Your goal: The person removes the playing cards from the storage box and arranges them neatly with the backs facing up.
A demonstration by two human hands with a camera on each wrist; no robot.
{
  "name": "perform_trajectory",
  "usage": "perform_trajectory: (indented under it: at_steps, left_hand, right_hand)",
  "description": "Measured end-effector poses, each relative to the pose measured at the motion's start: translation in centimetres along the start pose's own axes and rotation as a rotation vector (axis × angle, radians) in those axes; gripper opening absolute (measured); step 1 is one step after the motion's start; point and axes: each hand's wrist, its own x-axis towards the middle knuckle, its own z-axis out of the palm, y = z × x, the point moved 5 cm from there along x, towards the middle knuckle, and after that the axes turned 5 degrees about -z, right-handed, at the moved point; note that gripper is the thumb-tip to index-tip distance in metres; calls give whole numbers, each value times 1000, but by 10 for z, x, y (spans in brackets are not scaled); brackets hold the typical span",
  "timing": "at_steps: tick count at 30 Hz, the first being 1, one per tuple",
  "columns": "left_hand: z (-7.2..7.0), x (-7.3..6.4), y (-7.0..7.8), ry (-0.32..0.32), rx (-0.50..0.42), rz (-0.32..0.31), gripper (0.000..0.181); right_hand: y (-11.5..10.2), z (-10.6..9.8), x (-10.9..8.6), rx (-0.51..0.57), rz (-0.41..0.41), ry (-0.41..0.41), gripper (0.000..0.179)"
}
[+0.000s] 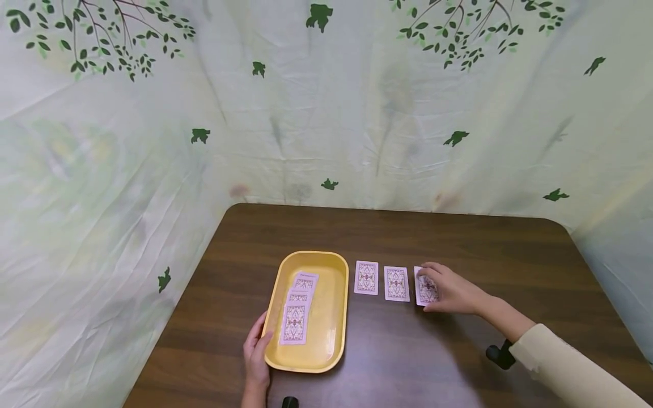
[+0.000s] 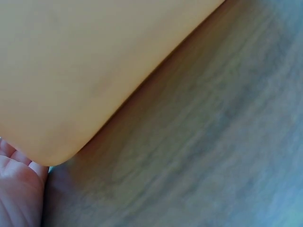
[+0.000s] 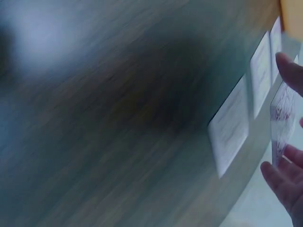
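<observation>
My left hand (image 1: pixel 256 354) grips the yellow tray (image 1: pixel 334 340) by its near left side, thumb over the rim. The left wrist view shows part of that hand (image 2: pixel 21 189) at the tray's corner (image 2: pixel 85 94). Inside the tray lie overlapping playing cards (image 1: pixel 294 324), patterned backs up. My right hand (image 1: pixel 451 289) pinches a playing card (image 3: pixel 284 113) by its edges between thumb and fingers, tilted in the right wrist view. To the tray's right, a left card (image 1: pixel 367 277) and a middle card (image 1: pixel 397 283) lie in a row; the right wrist view shows a third card (image 3: pixel 230 127) on the table.
The brown wooden table (image 1: pixel 377 362) has rounded far corners. Behind it hangs a pale cloth (image 1: pixel 357 113) printed with leaves and birds. A black wrist device (image 1: pixel 501 355) sits by the right sleeve (image 1: pixel 571 362); another black piece (image 1: pixel 290 402) shows at the bottom edge.
</observation>
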Motion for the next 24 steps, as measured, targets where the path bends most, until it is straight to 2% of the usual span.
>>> perform_trajectory:
  at_steps: [6,11,24]
  left_hand:
    - [3,0,1,-22,-15,19,37]
    - [3,1,1,-27,-16,25,37]
    - [0,0,1,-4,3,4,37]
  right_hand:
    - [22,-12,-30,-19,19,39,68]
    - [38,-15,-45,-46,49,39,64]
    - [57,-9,-55,10,130,-71,60]
